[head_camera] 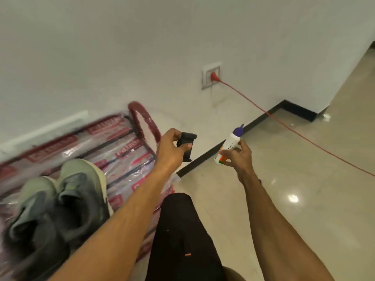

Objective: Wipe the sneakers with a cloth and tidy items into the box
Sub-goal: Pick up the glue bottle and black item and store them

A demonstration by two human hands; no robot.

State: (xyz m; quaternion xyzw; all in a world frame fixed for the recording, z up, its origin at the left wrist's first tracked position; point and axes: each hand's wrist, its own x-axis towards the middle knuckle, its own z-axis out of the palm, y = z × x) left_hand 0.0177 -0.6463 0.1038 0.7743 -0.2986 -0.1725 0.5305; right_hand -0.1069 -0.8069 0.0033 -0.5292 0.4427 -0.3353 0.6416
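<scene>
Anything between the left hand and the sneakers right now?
Nothing visible stands between the left hand and the sneakers; only the plastic-wrapped bundle they sit on lies there. But that hand holds a black object, and the right hand a bottle.

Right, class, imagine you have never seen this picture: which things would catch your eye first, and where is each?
The two raised hands in the middle stand out: the left hand grips a small black object, the right hand holds a white bottle with a purple cap. Next come the red cord running from the wall socket across the floor on the right, and the grey-green sneakers at lower left on a plastic-wrapped bundle.
</scene>
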